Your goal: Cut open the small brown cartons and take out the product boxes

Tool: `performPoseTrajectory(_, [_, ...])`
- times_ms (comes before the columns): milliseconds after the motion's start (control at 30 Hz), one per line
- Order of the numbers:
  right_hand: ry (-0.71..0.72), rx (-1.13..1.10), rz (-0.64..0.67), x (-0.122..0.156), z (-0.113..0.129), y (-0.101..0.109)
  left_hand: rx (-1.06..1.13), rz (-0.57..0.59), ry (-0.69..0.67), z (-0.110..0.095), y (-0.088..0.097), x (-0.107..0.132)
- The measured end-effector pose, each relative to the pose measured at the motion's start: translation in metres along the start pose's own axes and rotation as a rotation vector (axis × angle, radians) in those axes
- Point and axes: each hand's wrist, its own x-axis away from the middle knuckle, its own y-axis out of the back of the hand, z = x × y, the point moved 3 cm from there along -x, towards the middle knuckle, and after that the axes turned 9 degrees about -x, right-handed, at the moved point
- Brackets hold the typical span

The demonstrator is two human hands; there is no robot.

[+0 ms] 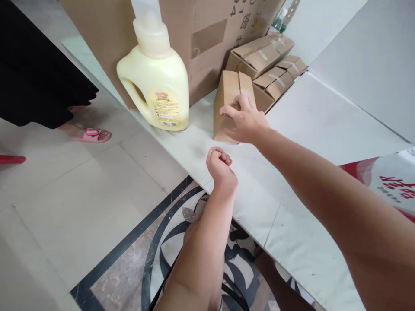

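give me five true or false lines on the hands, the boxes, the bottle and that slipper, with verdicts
1. The pale yellow bottle stands upright in front of the large cardboard box. True.
2. The left hand grips the bottle's handle. False: it is curled, apart from the bottle.
3. The right hand is closer to the front small box than the left hand is. True.
4. The front small box sits on the floor. False: it is on the white table.
5. The slipper is blue. False: it is pink.
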Motion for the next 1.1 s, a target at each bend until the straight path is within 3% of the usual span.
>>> performPoseTrajectory(133, [-0.033,0.045,0.076,0.075,0.021,0.03,-0.103,-0.063,-0.297,-0.008,0.003,0.009])
performPoseTrajectory(267, [0.124,-0.009,0.085,0.195,0.028,0.071,-0.269,-0.068,-0.609,-0.013,0.004,0.019])
performPoseTrajectory(300, [0.147,-0.004,0.081,0.228,0.027,0.082,-0.339,-0.005,-0.621,-0.012,0.002,0.02])
performPoseTrajectory(367, [0.075,0.04,0.03,0.293,0.024,0.102,-0.515,0.227,-0.575,-0.002,-0.008,0.022])
performPoseTrajectory(433, [-0.062,0.056,-0.056,0.35,0.025,0.115,-0.704,0.535,-0.502,0.013,-0.021,0.029])
performPoseTrajectory(533, [-0.335,0.046,-0.299,0.422,0.034,0.117,-0.918,0.945,-0.423,0.042,-0.038,0.045])
performPoseTrajectory(633, [-0.662,0.12,-0.503,0.485,0.046,0.103,-1.024,1.112,-0.424,0.068,-0.048,0.06])
performPoseTrajectory(733, [-1.015,0.203,-0.553,0.546,0.055,0.086,-1.038,1.168,-0.434,0.088,-0.054,0.069])
performPoseTrajectory(800, [-1.176,0.227,-0.529,0.58,0.059,0.08,-1.021,1.209,-0.424,0.099,-0.058,0.073])
performPoseTrajectory(900, [-1.289,0.235,-0.488,0.611,0.058,0.079,-0.996,1.225,-0.36,0.114,-0.066,0.075])
performPoseTrajectory(1000, [-1.314,0.199,-0.445,0.614,0.044,0.084,-0.987,1.229,-0.26,0.129,-0.075,0.077])
performPoseTrajectory(1100, [-1.324,0.183,-0.394,0.599,0.025,0.086,-0.989,1.232,-0.191,0.141,-0.081,0.081])
